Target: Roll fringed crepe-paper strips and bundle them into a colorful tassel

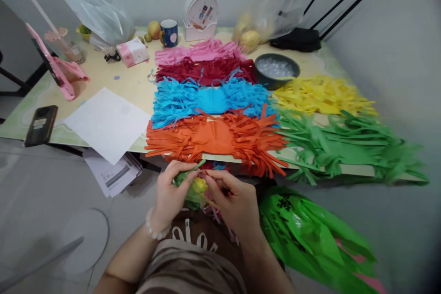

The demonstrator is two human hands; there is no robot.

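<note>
Over my lap, my left hand (172, 195) pinches a green fabric strip (197, 165) between thumb and fingers. My right hand (239, 197) meets it, its fingertips closed on what looks like a thin reddish strip, partly hidden by the fingers. Beneath both hands hangs a bundle of mixed strips (200, 187) in yellow, green and pink. Just beyond, at the table's front edge, lies a fringed orange cloth (217, 137). Behind it follow fringed blue (212, 100), dark red (206, 72) and pink (203, 53) pieces. Fringed yellow (324, 94) and green (354, 150) pieces lie to the right.
A dark bowl (260, 74) stands behind the yellow fringe, near a black router (298, 40). White paper (108, 121) and a phone (41, 125) lie left. A mug (169, 33) is at the back. A green plastic bag (303, 234) hangs beside my right arm.
</note>
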